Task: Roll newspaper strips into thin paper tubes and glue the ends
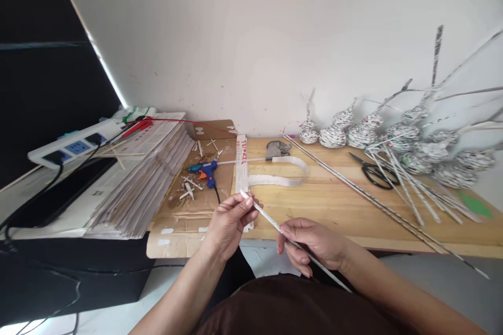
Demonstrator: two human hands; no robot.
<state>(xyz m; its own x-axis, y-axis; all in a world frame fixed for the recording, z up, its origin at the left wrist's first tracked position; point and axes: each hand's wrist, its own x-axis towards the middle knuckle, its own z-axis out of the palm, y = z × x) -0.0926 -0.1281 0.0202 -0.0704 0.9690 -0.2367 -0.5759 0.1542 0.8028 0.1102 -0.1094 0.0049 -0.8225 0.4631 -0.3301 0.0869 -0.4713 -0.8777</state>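
Observation:
A thin rolled-paper stick runs slantwise between my two hands, over the front edge of the table. My left hand pinches it close to its upper, whiter end. Lower down, the thumb and fingers of my right hand are closed round the stick, whose far end passes on toward my lap. Just beyond my left hand lies a flat folded paper strip with red lettering. A pale curved band loops out from it to the right.
A blue glue gun rests on cardboard among paper scraps. Stacked newspapers bear a power strip and a phone. Rightward are long paper sticks, black scissors, a grey cloth and several woven paper gourds.

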